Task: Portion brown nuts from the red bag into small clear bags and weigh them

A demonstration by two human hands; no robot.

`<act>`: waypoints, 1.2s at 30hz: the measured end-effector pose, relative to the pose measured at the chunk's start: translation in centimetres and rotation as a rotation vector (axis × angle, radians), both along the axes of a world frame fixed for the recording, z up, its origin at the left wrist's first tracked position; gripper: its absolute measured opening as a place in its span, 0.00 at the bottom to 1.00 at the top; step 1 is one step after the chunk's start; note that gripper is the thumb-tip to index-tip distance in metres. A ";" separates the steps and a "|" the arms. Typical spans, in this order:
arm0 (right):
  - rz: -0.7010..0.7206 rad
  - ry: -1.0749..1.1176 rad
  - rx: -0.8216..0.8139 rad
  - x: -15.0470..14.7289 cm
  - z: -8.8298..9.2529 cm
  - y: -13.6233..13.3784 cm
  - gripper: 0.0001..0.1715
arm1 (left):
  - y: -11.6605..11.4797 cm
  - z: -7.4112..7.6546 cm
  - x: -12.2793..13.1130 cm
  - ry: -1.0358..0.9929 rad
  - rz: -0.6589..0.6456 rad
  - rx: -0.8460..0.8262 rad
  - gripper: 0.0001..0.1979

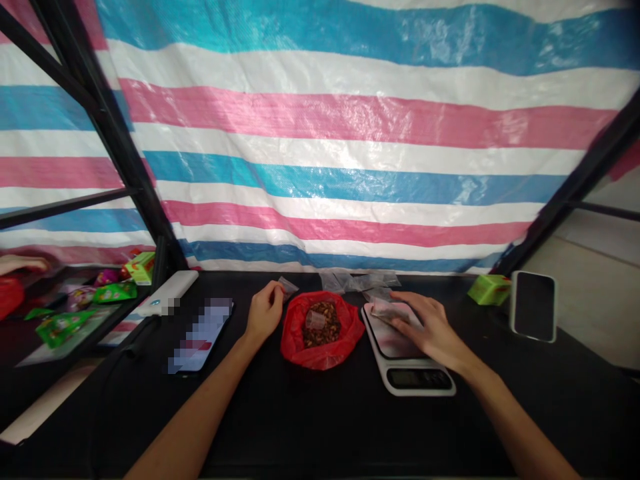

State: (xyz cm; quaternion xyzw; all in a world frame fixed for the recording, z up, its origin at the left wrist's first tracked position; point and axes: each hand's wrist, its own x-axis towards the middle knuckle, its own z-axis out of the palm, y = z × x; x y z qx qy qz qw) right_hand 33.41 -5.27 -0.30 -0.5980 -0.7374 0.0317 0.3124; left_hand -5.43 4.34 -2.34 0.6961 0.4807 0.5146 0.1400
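My left hand [265,309] is closed in a pinch on the edge of a small clear plastic bag [289,287], left of the red bag. My right hand [431,327] is over the kitchen scale [419,385], its thumb and fingers round a small clear bag of brown bits [393,313]. Whether that bag rests on the scale's plate I cannot tell. Between my hands stands a red plastic bag [320,360], its mouth spread wide. Brown, seed-like pieces [327,330] fill it, with a small clear plastic cup [316,320] lying on them.
Several flat clear bags [357,281] lie at the back of the black table [310,427]. A phone [205,337] lies at left; another phone [534,307] leans by a green box [489,289] at right. At far left, a co-worker's hand [23,265] is near green packets [65,327].
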 end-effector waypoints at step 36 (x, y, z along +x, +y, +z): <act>0.296 -0.115 -0.053 -13.8 2.4 4.2 0.14 | -1.7 2.0 2.2 -0.533 -0.138 -0.138 0.18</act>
